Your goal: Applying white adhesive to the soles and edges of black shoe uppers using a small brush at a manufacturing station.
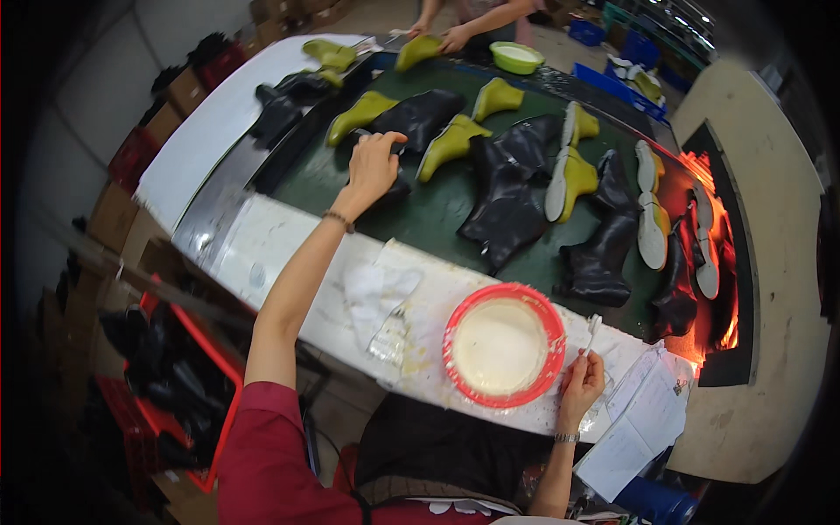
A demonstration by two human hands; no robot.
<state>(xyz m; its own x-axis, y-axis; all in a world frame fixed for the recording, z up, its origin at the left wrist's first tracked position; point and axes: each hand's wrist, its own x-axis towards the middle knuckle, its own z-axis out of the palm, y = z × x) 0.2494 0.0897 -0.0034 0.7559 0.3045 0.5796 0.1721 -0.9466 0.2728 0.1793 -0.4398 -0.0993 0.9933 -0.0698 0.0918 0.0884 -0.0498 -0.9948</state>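
Note:
My left hand [374, 166] reaches out over the green conveyor belt [420, 227], its fingers apart above a partly hidden black boot [391, 190]. Close by lie yellow-green shoe soles [451, 146] with pale undersides and another black boot [429, 115]. Low at the front, my right hand [584, 381] grips a small white brush, like a toothbrush [594, 329], with its bristled end up. To the left of that hand stands a red-rimmed bowl [555, 350] of creamy white liquid [499, 346]. It rests on the white ledge [420, 350].
At right, boots and soles enter a glowing orange heater [700, 262] behind a pale panel [761, 175]. A co-worker's hands [455, 38] hold a sole across the belt, beside a green bowl [517, 58]. A cloth [376, 293], papers [643, 429] and a red crate [229, 372] are near me.

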